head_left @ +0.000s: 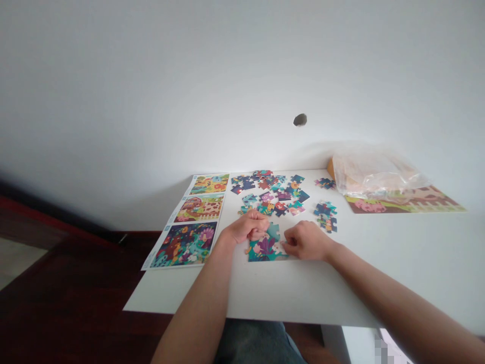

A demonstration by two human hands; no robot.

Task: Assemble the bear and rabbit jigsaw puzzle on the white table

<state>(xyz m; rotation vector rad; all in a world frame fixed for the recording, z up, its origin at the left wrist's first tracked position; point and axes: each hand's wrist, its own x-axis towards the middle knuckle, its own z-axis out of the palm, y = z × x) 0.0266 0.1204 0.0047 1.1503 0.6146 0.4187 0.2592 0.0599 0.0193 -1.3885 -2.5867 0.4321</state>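
Observation:
A partly joined jigsaw puzzle point(261, 251), with purple leaves and a white animal on teal, lies flat near the front of the table. My left hand point(250, 226) is closed over its upper left part, fingers curled inward. Against its right side rests my right hand point(307, 241), also closed, with the knuckles up and the fingers bent under. Whatever either hand may hold is hidden by the fingers. Loose puzzle pieces point(281, 195) are spread just beyond my hands. Right of them lies a small cluster of pieces point(326, 215).
A reference sheet point(191, 220) with three printed pictures lies at the left of the white table point(273, 298). At the back right, a clear plastic bag point(379, 169) covers part of a farm picture point(401, 202). Another few pieces point(325, 183) lie beside the bag. The wall has a hole point(300, 120).

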